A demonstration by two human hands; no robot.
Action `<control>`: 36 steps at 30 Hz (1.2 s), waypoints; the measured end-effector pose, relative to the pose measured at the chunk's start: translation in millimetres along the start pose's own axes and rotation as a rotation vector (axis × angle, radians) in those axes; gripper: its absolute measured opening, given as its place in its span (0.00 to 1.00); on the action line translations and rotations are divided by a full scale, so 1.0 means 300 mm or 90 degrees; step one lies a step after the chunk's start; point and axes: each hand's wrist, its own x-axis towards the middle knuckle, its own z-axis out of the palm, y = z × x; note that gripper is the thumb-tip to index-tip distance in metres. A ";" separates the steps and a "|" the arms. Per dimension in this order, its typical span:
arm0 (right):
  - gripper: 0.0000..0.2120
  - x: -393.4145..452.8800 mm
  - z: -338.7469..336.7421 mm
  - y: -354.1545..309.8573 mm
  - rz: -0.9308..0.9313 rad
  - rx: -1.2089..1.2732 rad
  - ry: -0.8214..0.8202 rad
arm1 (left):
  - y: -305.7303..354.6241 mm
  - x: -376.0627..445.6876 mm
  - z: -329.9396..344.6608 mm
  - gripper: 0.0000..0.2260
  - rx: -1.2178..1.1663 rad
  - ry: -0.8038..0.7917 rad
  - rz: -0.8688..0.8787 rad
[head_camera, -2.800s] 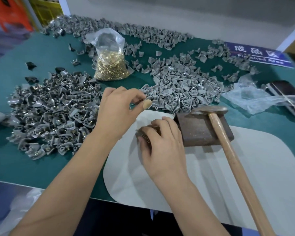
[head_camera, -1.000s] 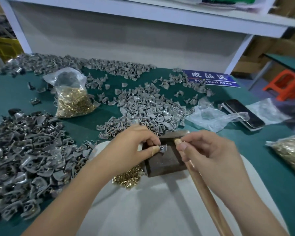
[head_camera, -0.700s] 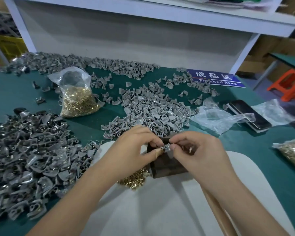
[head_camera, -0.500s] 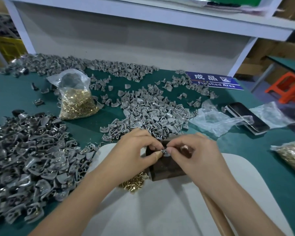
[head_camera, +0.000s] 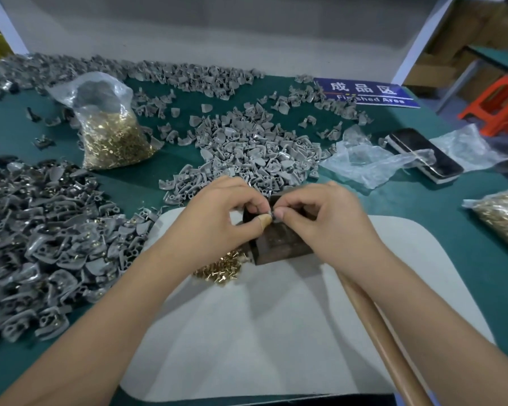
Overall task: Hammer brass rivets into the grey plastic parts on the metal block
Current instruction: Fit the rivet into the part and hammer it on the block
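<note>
Both hands meet over the block [head_camera: 279,244]: left hand [head_camera: 217,218] and right hand [head_camera: 326,221] pinch one small grey part [head_camera: 273,215] between their fingertips.

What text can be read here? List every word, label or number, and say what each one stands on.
"成品区": white characters on the blue sign lying flat at the far right of the green table.
"Finished Area": smaller white line beneath, on the same sign; grey plastic parts cover its middle letters, so only "Fi" and "shed Area" show.
No other text is readable: the phone and the bag of brass rivets show no legible markings.
</note>
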 end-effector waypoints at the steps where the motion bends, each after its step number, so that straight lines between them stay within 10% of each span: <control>1: 0.05 0.002 -0.001 0.001 0.001 0.009 -0.005 | 0.001 0.001 0.000 0.02 0.000 0.002 0.001; 14: 0.04 0.036 -0.035 -0.079 0.038 -0.262 -0.071 | -0.003 -0.006 0.012 0.02 -0.005 0.016 0.007; 27: 0.03 0.002 -0.017 -0.034 0.072 -0.074 -0.029 | -0.014 -0.004 0.011 0.01 -0.025 0.033 0.013; 36: 0.03 0.017 -0.039 -0.065 0.050 -0.251 -0.046 | -0.027 0.002 0.019 0.01 -0.033 0.029 0.024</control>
